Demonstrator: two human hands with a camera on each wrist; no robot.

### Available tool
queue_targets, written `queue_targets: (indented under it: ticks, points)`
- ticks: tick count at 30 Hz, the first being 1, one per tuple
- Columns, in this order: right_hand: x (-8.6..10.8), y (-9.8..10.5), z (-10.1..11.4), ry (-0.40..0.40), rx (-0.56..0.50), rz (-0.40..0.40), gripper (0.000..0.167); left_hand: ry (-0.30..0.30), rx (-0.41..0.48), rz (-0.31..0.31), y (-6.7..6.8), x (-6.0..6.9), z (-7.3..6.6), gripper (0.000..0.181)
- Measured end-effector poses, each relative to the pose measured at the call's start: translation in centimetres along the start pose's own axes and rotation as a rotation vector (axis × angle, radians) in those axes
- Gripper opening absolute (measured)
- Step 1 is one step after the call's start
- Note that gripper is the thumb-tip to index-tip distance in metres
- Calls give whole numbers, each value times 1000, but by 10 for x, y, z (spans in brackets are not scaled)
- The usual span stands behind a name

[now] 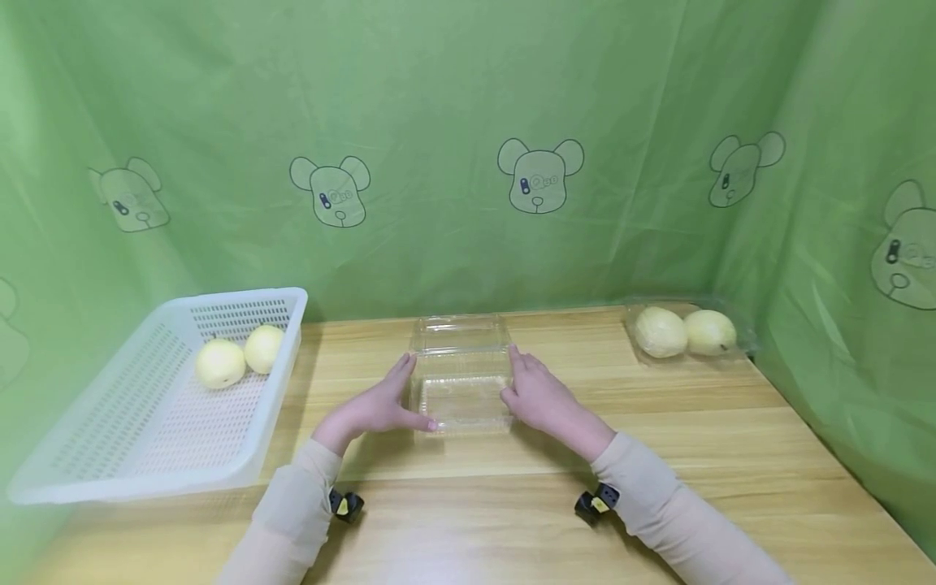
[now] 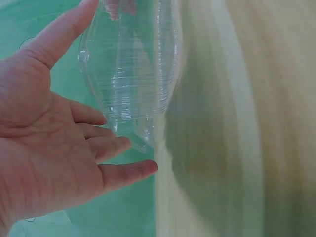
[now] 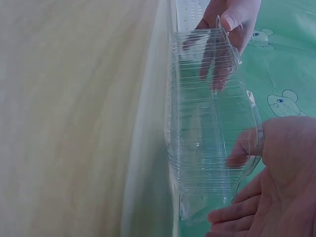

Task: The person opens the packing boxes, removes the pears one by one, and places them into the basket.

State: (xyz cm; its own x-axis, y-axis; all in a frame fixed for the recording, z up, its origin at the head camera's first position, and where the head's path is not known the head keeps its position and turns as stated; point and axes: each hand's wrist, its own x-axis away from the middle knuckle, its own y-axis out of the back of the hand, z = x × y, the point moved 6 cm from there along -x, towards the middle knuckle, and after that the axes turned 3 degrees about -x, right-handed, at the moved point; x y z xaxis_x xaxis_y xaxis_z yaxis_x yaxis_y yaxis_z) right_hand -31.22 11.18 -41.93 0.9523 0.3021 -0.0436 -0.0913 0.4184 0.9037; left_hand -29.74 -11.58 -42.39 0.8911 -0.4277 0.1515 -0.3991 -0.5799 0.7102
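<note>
A clear plastic box (image 1: 465, 402) stands on the wooden table with its hinged lid (image 1: 462, 333) laid back, away from the person. The left hand (image 1: 383, 405) is at the box's left side, thumb on the near left corner, fingers spread along the wall. On the opposite side, the right hand (image 1: 543, 396) touches the right wall. In the left wrist view, the fingers of the left hand (image 2: 64, 133) are extended beside the ribbed wall. The right wrist view shows the right thumb over the rim of the box (image 3: 207, 118). No fruit shows inside it.
A white perforated basket (image 1: 281, 390) at the left holds two pale yellow round fruits (image 1: 220, 363). Toward the back right lies a clear package (image 1: 661, 358) with two similar fruits (image 1: 660, 331). A green curtain (image 1: 439, 97) hangs behind the table (image 1: 468, 520).
</note>
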Motion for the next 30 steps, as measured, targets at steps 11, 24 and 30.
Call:
queue_targets:
  ticks: [11, 24, 30]
  points:
    - [-1, -4, 14, 68, -56, 59, 95, 12, 39, -88, 6, 16, 12, 122]
    - [-7, -23, 33, 142, -152, 236, 119, 73, 130, -150, 17, 42, 37, 114]
    - [-16, -29, 47, 159, -147, 230, 127, 119, 157, -189, 22, 55, 44, 106]
